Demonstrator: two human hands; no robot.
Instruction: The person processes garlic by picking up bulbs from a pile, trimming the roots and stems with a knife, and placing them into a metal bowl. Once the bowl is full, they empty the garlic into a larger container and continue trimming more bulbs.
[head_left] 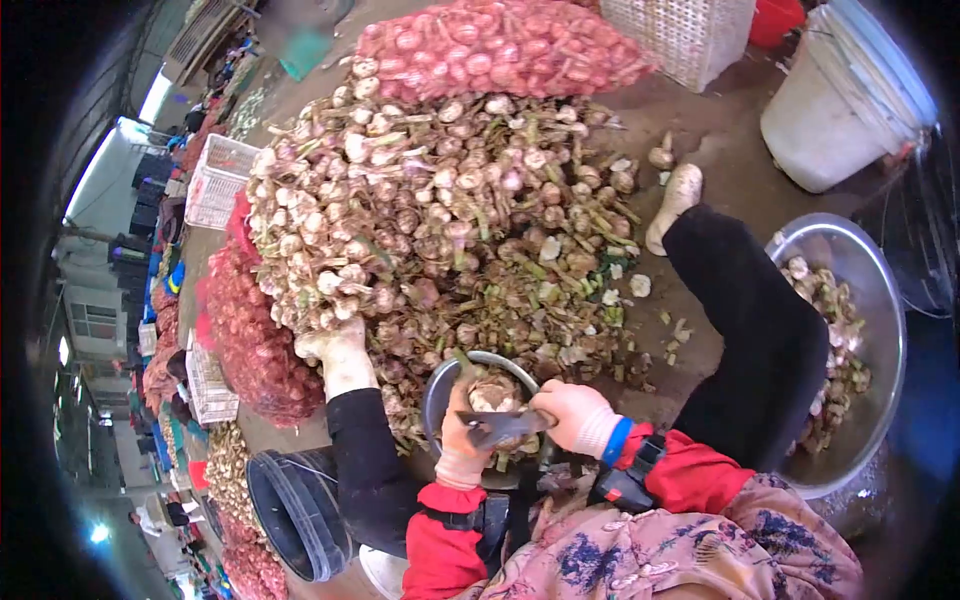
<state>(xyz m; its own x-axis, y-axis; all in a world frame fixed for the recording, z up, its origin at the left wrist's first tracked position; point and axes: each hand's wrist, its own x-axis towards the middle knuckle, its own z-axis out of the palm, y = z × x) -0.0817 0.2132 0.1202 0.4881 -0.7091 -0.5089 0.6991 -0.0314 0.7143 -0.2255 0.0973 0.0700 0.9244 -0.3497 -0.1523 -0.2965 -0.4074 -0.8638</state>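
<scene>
My left hand (463, 432), in a pale glove, is closed around a garlic bulb (492, 393) over a metal bowl (432, 405) in my lap. My right hand (580, 416), gloved too, grips the handle end of a broad, dark-bladed knife (497, 428). The blade reaches left from the right hand, just below the bulb and close to my left fingers. Trimmed pieces show in the bowl under the hands. Directly beyond it spreads a large heap of garlic (430, 210) with stalks on, with leafy scraps at its near right side.
Red net sacks of garlic (500, 50) lie behind and left of the heap. A large metal basin (885, 400) with garlic sits at my right. There are a white bucket (825, 120), a dark bucket (295, 510) and white crates (220, 180). My legs flank the heap.
</scene>
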